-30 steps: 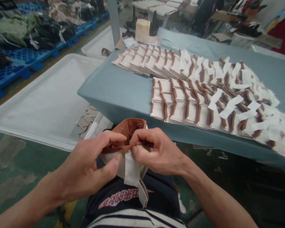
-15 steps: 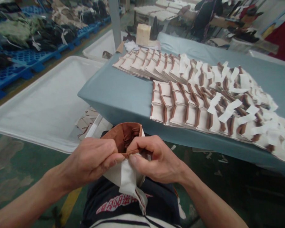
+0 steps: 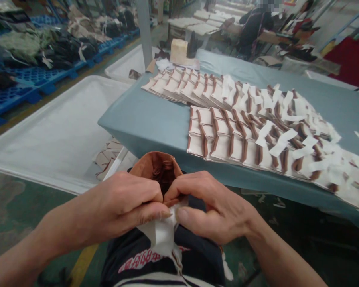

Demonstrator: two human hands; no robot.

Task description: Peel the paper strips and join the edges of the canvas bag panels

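Note:
Close to my lap is a cloth bag (image 3: 148, 164), off-white outside with a brown lining, its mouth facing up. My left hand (image 3: 127, 201) is closed, pinching the near rim of the bag between thumb and fingers. Right beside it, my right hand (image 3: 208, 205) pinches the same rim, thumb on the outer side and fingers over the brown lining. A white fabric strip (image 3: 164, 238) hangs down from the rim below my thumbs. The pinched stretch of rim is mostly hidden by my fingers.
Ahead, a table with a blue-grey cover (image 3: 146, 113) bears rows of off-white and brown cloth pieces (image 3: 224, 131), many with white strips. A large white bin (image 3: 62, 127) stands left, near blue pallets (image 3: 14, 85) with piled fabric. A person (image 3: 253, 34) sits farther back.
Both hands have moved slightly down and closer to me with the bag rim. My hands are turned more over the rim, and the white strip hangs a little lower.

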